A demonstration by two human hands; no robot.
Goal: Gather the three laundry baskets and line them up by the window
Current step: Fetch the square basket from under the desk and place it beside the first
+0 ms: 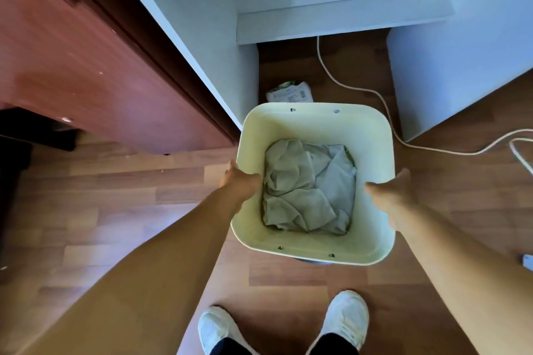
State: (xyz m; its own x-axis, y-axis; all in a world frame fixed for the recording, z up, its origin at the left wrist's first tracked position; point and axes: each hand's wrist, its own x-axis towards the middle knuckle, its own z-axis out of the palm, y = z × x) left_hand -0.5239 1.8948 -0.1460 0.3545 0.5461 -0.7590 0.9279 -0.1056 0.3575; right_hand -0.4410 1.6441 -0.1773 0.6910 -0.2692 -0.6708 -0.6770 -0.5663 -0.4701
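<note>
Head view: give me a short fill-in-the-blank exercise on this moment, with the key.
1. The left hand and right hand grip the basket by its two opposite ____.
2. Inside the basket lies crumpled grey ____.
3. A white ____ snakes across the floor beyond the basket.
4. The person wears white ____.

Missing words: sides; cloth; cable; shoes

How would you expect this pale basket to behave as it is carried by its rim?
The basket looks like rigid moulded plastic, so it should hold shape. Only crumpled cloth lies inside, so probably light. Its smooth walls may slip; the left hand and right hand grip opposite sides.
</note>
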